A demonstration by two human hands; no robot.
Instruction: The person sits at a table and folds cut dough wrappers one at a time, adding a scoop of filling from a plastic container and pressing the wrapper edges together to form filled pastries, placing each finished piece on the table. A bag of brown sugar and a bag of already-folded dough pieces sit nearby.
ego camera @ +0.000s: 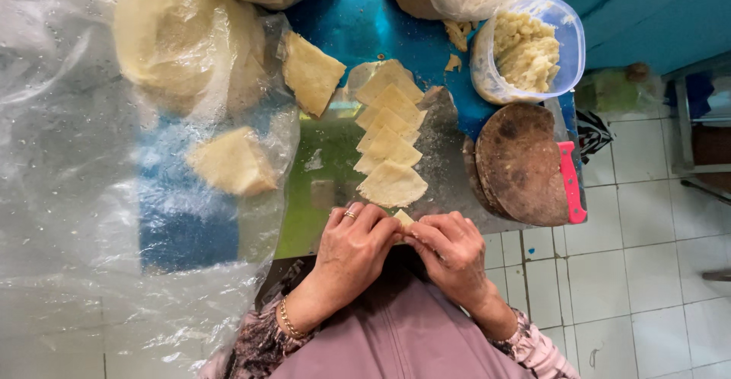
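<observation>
Both hands' fingers (388, 230) pinch dough piece (403, 217) between them.

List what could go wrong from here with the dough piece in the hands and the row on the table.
1. Both hands, left and right, pinch one small dough piece at the table edge; if it slips it could drop into the lap.
2. The folded pieces overlap in a row, so they may stick together.
3. The round board and pink-handled tool overhang the edge above the tiled floor; a nudge might knock them off.
</observation>
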